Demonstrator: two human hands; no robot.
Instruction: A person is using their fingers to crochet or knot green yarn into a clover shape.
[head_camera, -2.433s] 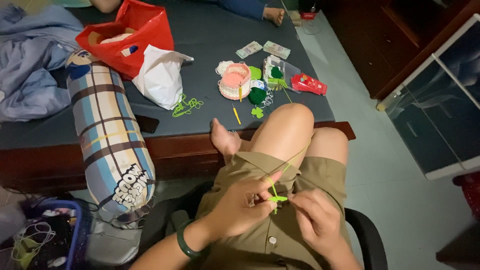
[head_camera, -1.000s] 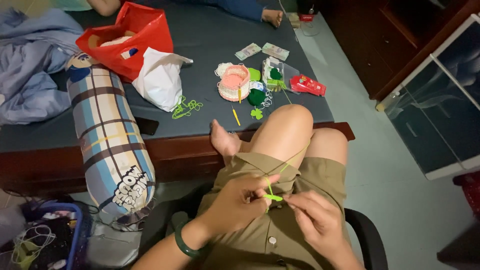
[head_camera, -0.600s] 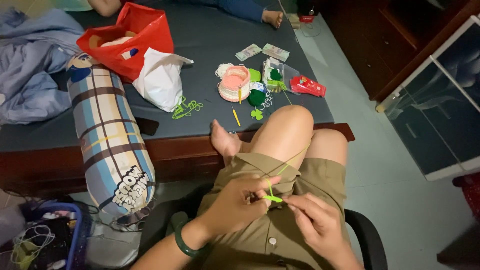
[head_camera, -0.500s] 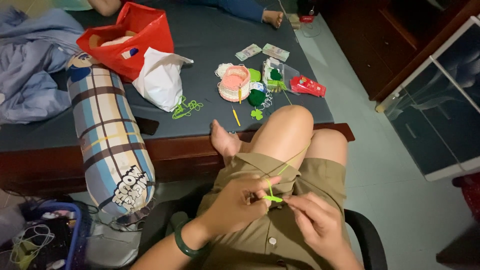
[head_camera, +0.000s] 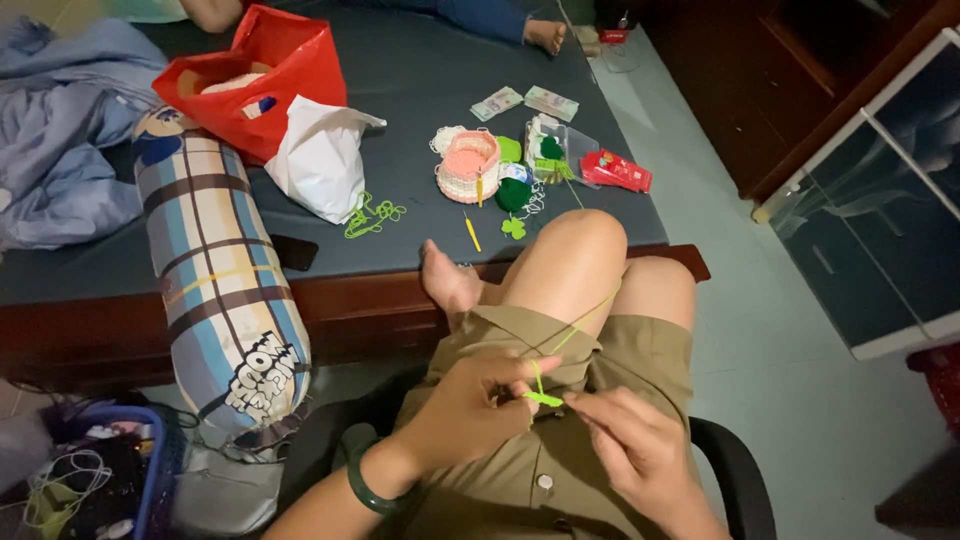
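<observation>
Head view showed my left hand (head_camera: 470, 410) and right hand (head_camera: 625, 450) both pinching a small green crochet piece (head_camera: 543, 398) over my lap, barely begun; its yarn (head_camera: 585, 320) ran to the green ball (head_camera: 513, 194) on the bed.

Packaging-wise you've got a glossy red flat packet (head_camera: 616, 170) at the far right of the dark mat, just beside a clear plastic box (head_camera: 560, 150). Far left, a red plastic bag (head_camera: 262, 80) touches a white plastic bag (head_camera: 320, 160).
</observation>
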